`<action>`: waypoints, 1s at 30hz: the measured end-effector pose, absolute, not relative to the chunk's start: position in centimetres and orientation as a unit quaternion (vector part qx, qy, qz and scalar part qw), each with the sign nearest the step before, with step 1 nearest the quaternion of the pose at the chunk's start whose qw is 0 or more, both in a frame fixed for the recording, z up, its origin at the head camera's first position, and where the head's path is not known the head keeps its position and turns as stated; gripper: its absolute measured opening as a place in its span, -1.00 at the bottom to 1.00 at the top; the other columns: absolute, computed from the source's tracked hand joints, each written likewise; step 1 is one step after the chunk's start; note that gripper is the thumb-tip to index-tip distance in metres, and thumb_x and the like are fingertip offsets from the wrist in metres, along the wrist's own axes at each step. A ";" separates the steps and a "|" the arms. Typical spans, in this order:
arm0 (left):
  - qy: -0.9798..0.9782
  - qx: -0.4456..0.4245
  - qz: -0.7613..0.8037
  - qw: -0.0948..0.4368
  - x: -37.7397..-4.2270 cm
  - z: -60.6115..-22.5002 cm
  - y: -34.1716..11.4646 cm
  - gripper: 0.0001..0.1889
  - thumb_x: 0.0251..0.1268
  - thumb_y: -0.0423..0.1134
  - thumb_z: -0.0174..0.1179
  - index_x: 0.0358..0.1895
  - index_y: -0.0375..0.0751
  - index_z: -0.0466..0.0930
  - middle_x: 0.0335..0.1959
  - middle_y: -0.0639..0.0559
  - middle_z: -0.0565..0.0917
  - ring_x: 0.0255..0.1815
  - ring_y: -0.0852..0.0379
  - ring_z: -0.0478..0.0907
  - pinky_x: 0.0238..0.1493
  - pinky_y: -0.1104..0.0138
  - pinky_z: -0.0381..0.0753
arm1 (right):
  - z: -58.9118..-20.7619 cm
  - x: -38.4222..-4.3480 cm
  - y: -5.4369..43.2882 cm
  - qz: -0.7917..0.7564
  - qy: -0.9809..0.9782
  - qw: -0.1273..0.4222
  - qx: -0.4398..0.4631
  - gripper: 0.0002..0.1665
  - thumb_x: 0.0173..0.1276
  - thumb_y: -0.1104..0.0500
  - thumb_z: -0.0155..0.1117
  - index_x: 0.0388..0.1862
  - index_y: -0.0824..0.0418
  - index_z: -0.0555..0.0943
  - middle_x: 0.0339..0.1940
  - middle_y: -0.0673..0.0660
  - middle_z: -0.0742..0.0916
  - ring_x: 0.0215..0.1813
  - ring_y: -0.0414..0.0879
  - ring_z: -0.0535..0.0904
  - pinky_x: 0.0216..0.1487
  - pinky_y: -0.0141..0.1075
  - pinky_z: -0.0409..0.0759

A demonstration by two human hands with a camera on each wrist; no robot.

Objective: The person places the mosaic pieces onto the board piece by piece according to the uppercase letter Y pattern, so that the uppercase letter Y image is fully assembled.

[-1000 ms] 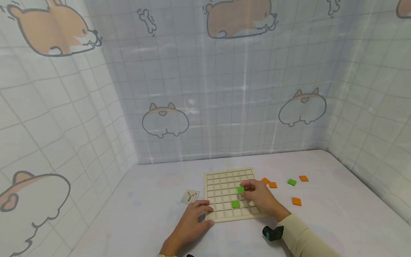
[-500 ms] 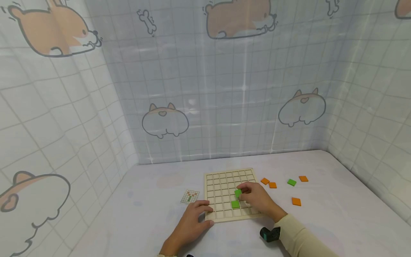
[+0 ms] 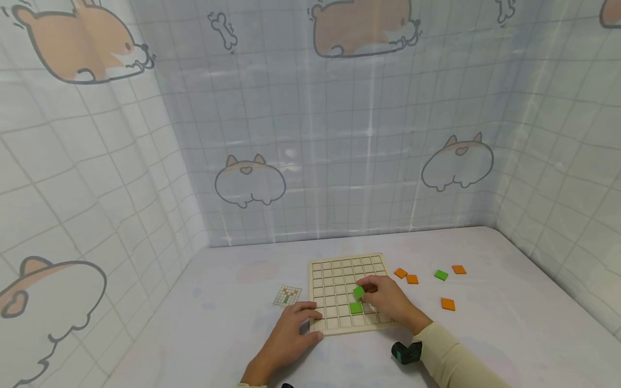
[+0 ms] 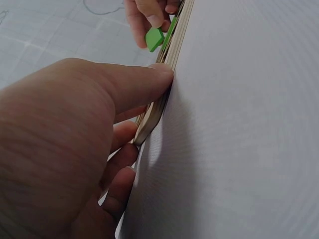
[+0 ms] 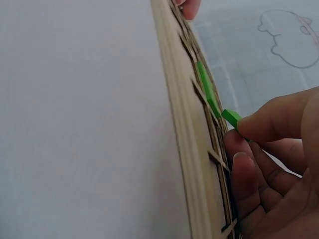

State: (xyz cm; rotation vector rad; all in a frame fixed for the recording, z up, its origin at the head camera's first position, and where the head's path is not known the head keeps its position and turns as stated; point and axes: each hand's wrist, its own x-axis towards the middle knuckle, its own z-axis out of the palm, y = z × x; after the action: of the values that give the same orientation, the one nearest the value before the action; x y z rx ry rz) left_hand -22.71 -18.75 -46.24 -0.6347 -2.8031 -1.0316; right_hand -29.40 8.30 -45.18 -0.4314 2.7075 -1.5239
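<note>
- One green tile [image 3: 356, 307] lies in a compartment of the wooden grid board [image 3: 335, 288].
- Right hand [image 3: 389, 299] pinches a second green tile [image 3: 358, 292], tilted, over the board.
- Left hand [image 3: 289, 331] holds the near-left corner; the right hides several compartments.

1. Head view: even, muted light; pale glare streaks, back wall [image 3: 335, 113].
2. Left wrist view: dimmer; soft shadow across white tabletop [image 4: 249, 124].
3. Right wrist view: dim; faint shadow beside board [image 5: 192, 144].
</note>
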 end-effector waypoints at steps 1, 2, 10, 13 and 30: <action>-0.917 -0.208 -0.337 0.044 -22.7 -46.2 -18.8 -0.69 0.21 -0.03 0.39 0.00 0.03 0.71 0.27 0.06 0.52 0.30 -0.10 0.37 0.28 -0.10 0.35 | -45.2 -29.4 8.3 -0.483 0.864 0.002 -0.139 -0.64 0.26 0.34 0.37 0.06 0.26 0.69 -0.19 -0.03 0.74 -0.13 -0.16 0.62 -0.01 -0.17 0.61; -0.917 -0.208 -0.337 0.044 -22.7 -46.2 -18.8 -0.69 0.21 -0.03 0.39 0.00 0.03 0.71 0.27 0.06 0.53 0.30 -0.10 0.37 0.28 -0.10 0.35 | -45.2 -29.4 8.3 -0.481 0.865 0.002 -0.141 -0.64 0.26 0.34 0.37 0.06 0.27 0.69 -0.19 -0.02 0.74 -0.13 -0.16 0.62 -0.01 -0.16 0.61; -0.919 -0.211 -0.331 0.047 -22.8 -46.3 -18.8 -0.69 0.21 -0.01 0.38 0.00 0.04 0.70 0.27 0.06 0.53 0.30 -0.10 0.37 0.28 -0.11 0.35 | -44.9 -29.6 8.4 -0.465 0.870 0.019 -0.162 -0.61 0.26 0.34 0.35 0.10 0.27 0.68 -0.15 -0.01 0.72 -0.10 -0.14 0.60 0.03 -0.13 0.60; -0.918 -0.210 -0.332 0.047 -22.9 -46.4 -18.8 -0.69 0.21 -0.02 0.39 0.00 0.04 0.71 0.27 0.07 0.53 0.30 -0.10 0.37 0.27 -0.11 0.35 | -44.7 -29.8 8.8 -0.462 0.868 0.034 -0.175 -0.57 0.28 0.32 0.34 0.15 0.27 0.65 -0.11 0.00 0.70 -0.06 -0.12 0.58 0.04 -0.12 0.59; -0.919 -0.210 -0.331 0.042 -22.9 -46.3 -18.7 -0.69 0.21 -0.01 0.38 0.00 0.05 0.70 0.27 0.06 0.52 0.30 -0.10 0.38 0.28 -0.12 0.34 | -45.2 -30.2 8.6 -0.455 0.875 0.038 -0.161 -0.70 0.30 0.31 0.35 0.03 0.22 0.70 -0.19 -0.02 0.70 -0.14 -0.14 0.56 -0.02 -0.18 0.58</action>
State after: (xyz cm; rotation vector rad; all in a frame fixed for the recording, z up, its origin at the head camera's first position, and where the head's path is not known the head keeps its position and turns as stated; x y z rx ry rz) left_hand -22.92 -18.72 -46.29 -0.6443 -2.8126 -1.0140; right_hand -30.16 8.58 -45.18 -0.4938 2.6850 -1.3956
